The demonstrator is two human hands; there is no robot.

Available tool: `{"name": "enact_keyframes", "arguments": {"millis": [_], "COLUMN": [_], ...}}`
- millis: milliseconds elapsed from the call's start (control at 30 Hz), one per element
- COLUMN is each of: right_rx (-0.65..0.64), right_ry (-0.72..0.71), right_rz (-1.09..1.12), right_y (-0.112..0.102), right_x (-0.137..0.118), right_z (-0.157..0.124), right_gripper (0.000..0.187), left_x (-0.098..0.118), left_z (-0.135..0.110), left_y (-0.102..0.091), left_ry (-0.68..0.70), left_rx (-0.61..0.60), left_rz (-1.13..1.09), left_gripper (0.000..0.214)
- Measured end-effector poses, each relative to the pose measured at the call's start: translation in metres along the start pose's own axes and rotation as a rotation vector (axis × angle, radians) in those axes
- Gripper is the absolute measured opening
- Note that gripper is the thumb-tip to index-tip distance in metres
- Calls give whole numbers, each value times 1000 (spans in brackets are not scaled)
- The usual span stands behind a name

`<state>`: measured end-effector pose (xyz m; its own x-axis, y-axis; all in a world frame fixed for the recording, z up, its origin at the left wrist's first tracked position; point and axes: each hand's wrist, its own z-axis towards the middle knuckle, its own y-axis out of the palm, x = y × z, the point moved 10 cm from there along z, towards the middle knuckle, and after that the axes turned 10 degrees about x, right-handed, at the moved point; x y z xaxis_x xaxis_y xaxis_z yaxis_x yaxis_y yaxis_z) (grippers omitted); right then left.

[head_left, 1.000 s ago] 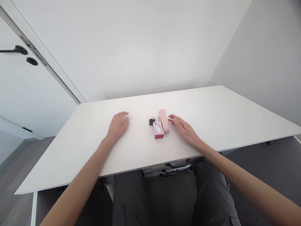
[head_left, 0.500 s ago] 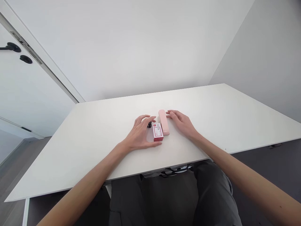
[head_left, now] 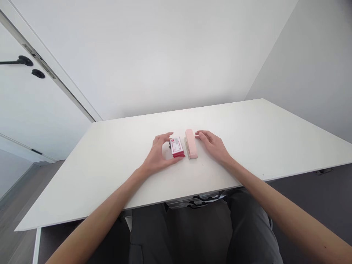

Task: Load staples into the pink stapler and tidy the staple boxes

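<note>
A small red and white box (head_left: 176,147) is lifted slightly off the white table (head_left: 110,165), pinched between the thumb and fingers of my left hand (head_left: 159,156). Just to its right a pink stapler (head_left: 190,144) lies lengthwise on the table. My right hand (head_left: 213,145) rests beside the stapler's far end, fingers curved and apart, fingertips close to it, holding nothing. The small black object that lay left of the stapler is hidden behind the box and my left hand.
The table stands against a white wall, with a grey wall on the right. A white door with a black handle (head_left: 19,60) is at the left. Drawer handles (head_left: 205,198) show under the table's front edge, above my legs.
My left hand crossed from the table's left to the box, closed on it and drew it slightly left and up. My right hand moved up beside the stapler's far end.
</note>
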<state>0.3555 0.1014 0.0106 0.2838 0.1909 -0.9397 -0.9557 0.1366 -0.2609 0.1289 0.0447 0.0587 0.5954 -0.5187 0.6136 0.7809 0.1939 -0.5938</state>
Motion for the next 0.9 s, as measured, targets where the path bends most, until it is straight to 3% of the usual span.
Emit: {"name": "enact_keyframes", "arguments": {"millis": [233,500,667,900], "right_rx": [23,18,21,26], "right_ry": [42,36,33,19], "right_rz": [22,-19,-31,-38], "right_y": [-4,-5,-5,-6], "right_x": [0,8,11,8], "right_z": [-4,-3,-2,-3], "right_gripper": [42,45,43,43], "left_x": [-59,-115,-124,-121], "left_z": [0,-36,-48,-47], "left_y": [-71,-148,-161,-160], "left_ry": [-277,-554,-682,-645], "left_rx": [332,406,388,406], "left_rz": [-73,188,322,309], "left_gripper": [85,97,100,91]}}
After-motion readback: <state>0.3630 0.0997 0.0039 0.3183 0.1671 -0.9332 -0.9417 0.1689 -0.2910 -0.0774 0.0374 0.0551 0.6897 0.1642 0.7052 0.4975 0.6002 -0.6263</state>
